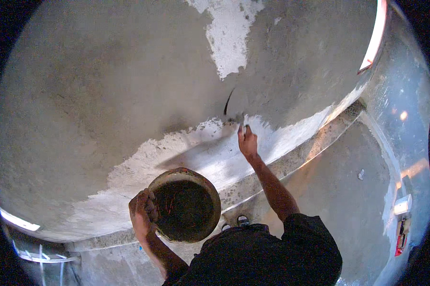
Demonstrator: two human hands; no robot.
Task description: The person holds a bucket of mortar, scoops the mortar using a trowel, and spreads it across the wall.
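My left hand point(143, 212) grips the rim of a round, shallow bucket point(216, 200), its fingers curled over the left edge. Dark, wet-looking mortar point(184, 209) lies inside it. My right hand point(247, 143) reaches up to the wall, closed round the handle of a trowel. The trowel blade point(237, 106) lies against the wall; it is blurred and close to the plaster in colour, with a dark curved line along its left side. Grey plaster point(105, 95) covers most of the wall point(153, 157), and white, uncoated patches show along its lower part and above the trowel.
A rough ledge point(291, 164) follows the foot of the wall. My sandalled feet point(242, 220) stand on the floor below. At the far right are a white cylindrical container point(402, 205) and a red object point(400, 243). A pale metal frame point(43, 259) stands at the lower left.
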